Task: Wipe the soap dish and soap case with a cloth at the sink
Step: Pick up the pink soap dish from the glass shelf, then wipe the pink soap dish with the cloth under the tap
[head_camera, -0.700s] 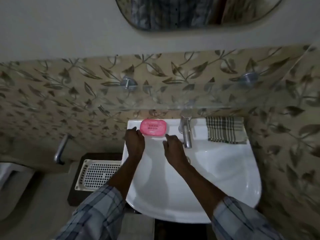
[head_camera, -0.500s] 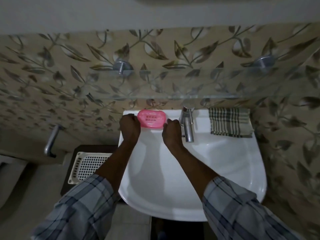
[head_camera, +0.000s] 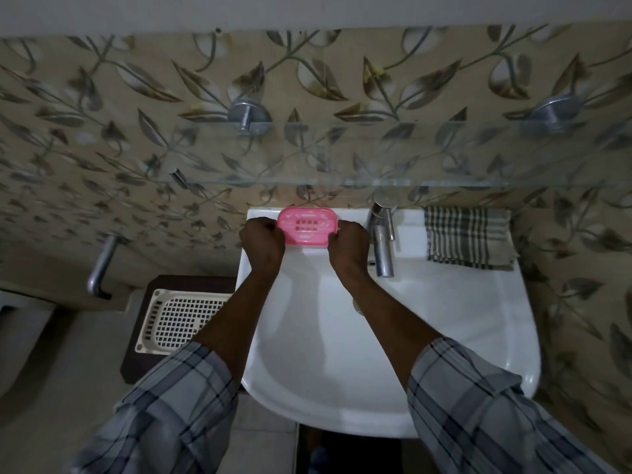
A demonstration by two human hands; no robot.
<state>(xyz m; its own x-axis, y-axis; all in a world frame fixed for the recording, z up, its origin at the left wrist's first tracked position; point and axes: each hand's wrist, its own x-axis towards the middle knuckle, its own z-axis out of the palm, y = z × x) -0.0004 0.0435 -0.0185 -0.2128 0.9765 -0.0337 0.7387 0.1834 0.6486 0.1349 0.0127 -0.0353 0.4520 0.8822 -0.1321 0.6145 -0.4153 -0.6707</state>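
A pink plastic soap case (head_camera: 306, 226) with a slotted top sits on the back ledge of the white sink (head_camera: 478, 319), left of the tap. My left hand (head_camera: 262, 239) grips its left end with curled fingers. At the case's right end my right hand (head_camera: 349, 241) grips it the same way. A checked green and white cloth (head_camera: 468, 237) lies folded on the sink ledge to the right of the tap, apart from both hands.
A chrome tap (head_camera: 382, 241) stands just right of my right hand. A glass shelf (head_camera: 342, 155) juts out from the leaf-patterned wall above the sink. Left of the sink, a cream perforated tray (head_camera: 178, 319) rests on a dark stool.
Both hands moved forward from the sink's rim to the soap case and closed on its two ends. The camera has tilted down and come closer.
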